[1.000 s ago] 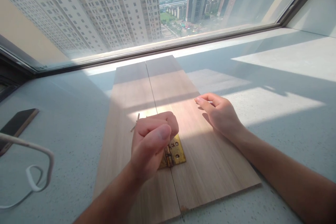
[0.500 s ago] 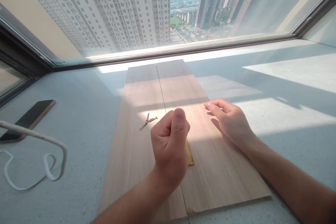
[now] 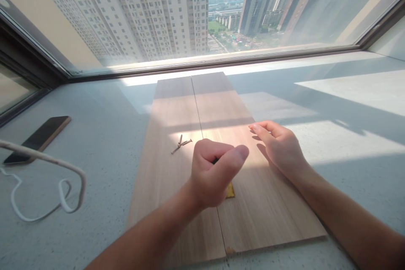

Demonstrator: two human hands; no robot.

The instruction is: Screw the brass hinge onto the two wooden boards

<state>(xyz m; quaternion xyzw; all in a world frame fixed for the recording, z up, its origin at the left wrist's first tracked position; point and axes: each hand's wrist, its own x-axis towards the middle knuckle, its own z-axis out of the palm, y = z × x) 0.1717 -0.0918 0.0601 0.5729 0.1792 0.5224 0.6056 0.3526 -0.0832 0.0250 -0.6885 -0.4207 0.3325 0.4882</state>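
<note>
Left hand (image 3: 212,173) was closed in a fist over the seam between two wooden boards (image 3: 268,202), largely covering a yellow metal plate (image 3: 230,191). Right hand (image 3: 280,143): thumb and forefinger together near the right board's outer edge. Screws (image 3: 181,145) lay loosely grouped on the left board. Phone (image 3: 38,140) and white cable (image 3: 15,202): far left.

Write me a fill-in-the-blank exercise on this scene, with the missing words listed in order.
The left hand is curled into a ____. Of the two wooden boards, the loose screws lie on the ____ one. The hand nearer the dark phone is the ____ hand. Beyond the far end of the boards is a large glass ____.

Missing words: fist; left; left; window.
</note>
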